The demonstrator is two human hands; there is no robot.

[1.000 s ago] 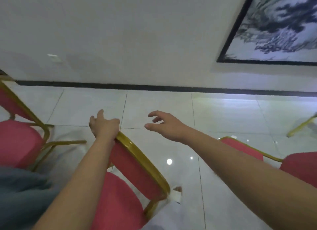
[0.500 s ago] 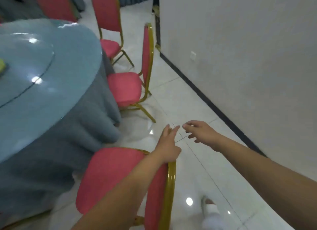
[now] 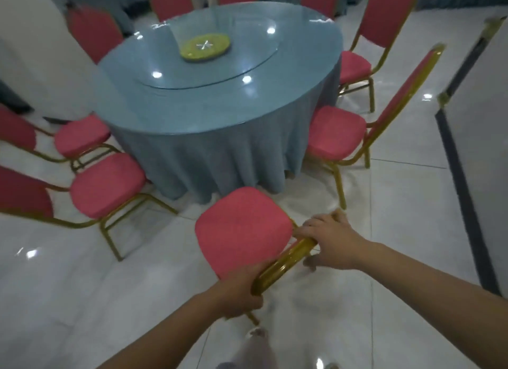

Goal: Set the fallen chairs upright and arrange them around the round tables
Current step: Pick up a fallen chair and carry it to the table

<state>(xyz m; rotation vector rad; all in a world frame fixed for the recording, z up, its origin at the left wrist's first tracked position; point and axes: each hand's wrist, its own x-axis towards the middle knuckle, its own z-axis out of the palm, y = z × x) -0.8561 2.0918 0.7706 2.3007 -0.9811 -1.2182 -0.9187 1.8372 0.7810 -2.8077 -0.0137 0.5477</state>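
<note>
Red-cushioned chair with gold metal frame [image 3: 243, 231]: lower centre, upright, facing round blue-clothed table [image 3: 220, 93] | left hand [image 3: 239, 291]: grasping its gold top rail | right hand [image 3: 330, 242]: grasping the same rail

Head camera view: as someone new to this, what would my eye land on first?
The big round table in blue cloth fills the upper middle, with a yellow-green disc on its glass turntable. Red chairs with gold frames ring it. At the bottom centre, the left hand and right hand grip the gold back rail of the nearest chair, its seat toward the table.
</note>
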